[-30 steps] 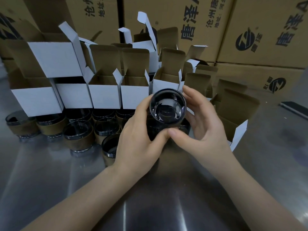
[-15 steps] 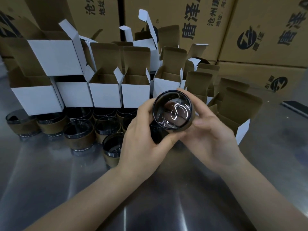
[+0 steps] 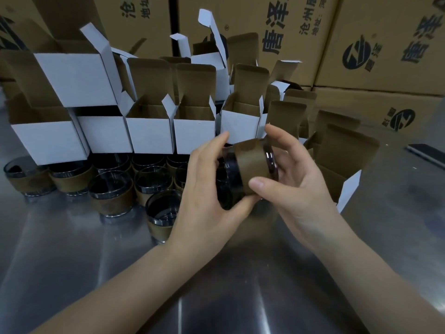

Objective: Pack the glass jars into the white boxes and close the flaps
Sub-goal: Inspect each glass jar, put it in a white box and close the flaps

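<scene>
Both hands hold one dark glass jar (image 3: 248, 165) with a brown paper sleeve, lying on its side above the metal table. My left hand (image 3: 207, 194) cups its left end, thumb underneath. My right hand (image 3: 296, 179) grips its right end, thumb on the sleeve and fingers behind the thick base. Several more sleeved jars (image 3: 110, 191) stand upright to the left. A row of open white boxes (image 3: 149, 133) stands behind them, flaps up. Another open white box (image 3: 346, 165) lies tipped just right of my right hand.
Large brown shipping cartons (image 3: 385, 44) with printed characters wall off the back. More white boxes (image 3: 72, 75) are stacked at the back left. The metal table (image 3: 216, 297) reflects light in front of me. A dark flat object (image 3: 426, 153) lies at the far right.
The jar was held with its mouth facing me; both hands have turned it onto its side, so the sleeve now faces me and the base points right.
</scene>
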The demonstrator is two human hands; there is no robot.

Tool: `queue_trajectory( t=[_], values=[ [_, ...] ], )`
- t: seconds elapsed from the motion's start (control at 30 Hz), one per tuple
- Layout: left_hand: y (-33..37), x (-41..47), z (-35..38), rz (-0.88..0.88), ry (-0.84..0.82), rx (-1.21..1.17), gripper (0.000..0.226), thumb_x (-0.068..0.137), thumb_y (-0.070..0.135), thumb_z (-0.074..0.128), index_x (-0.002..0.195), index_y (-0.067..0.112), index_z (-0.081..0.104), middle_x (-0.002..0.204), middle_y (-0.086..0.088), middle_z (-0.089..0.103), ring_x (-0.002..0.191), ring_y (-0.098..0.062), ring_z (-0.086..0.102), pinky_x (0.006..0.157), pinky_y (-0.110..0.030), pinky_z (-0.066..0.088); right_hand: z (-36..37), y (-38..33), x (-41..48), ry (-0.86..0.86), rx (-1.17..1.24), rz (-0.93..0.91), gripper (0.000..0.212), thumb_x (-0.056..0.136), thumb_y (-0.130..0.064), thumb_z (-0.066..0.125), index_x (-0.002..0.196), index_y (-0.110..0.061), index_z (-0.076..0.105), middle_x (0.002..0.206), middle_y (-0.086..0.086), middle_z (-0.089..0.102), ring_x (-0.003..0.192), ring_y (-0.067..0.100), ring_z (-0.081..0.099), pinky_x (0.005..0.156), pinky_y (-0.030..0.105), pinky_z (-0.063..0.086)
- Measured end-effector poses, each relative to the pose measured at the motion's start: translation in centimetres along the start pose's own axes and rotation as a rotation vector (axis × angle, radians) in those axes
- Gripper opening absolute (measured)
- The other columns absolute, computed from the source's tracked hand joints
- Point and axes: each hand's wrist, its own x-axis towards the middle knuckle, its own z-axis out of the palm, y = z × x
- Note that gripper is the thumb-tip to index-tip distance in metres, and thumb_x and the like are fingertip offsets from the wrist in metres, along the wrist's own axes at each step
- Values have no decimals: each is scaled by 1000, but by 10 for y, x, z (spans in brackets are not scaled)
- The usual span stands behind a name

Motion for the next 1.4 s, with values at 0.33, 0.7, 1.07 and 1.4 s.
queue_trajectory(
  t=[0.33, 0.7, 1.07, 1.4],
  values=[
    [13, -12, -24, -38, -109, 242, 71, 73, 46, 65, 138, 30, 42, 117, 28, 46, 113, 12, 38, 99, -2, 27, 8, -6, -11, -65, -356, -266, 90, 60, -28, 87, 137, -28, 41, 123, 2, 59, 120, 23, 56, 97, 42, 51],
    [9, -32, -31, -178, -20, -134, 74, 67, 28, 80, 132, 39, 47, 129, 24, 57, 123, -3, 55, 100, -29, 49, 2, -4, -10, -355, -399, -80, 79, 74, -25, 75, 143, -33, 40, 140, -12, 52, 136, 16, 44, 111, 46, 39],
    [14, -31, -41, -129, -52, 34, 86, 67, 28, 78, 137, 47, 31, 130, 25, 50, 125, -4, 50, 102, -25, 45, 2, 0, -9, -297, -389, -131, 66, 69, -24, 81, 126, -28, 49, 125, -8, 58, 124, 22, 55, 101, 35, 47],
    [26, -40, -38, -298, -81, -294, 64, 74, 24, 73, 128, 45, 46, 128, 24, 54, 112, -8, 62, 89, -19, 51, 7, 1, -10, -217, -445, -241, 64, 64, -28, 80, 120, -28, 48, 122, 8, 47, 116, 24, 53, 90, 31, 53]
  ],
)
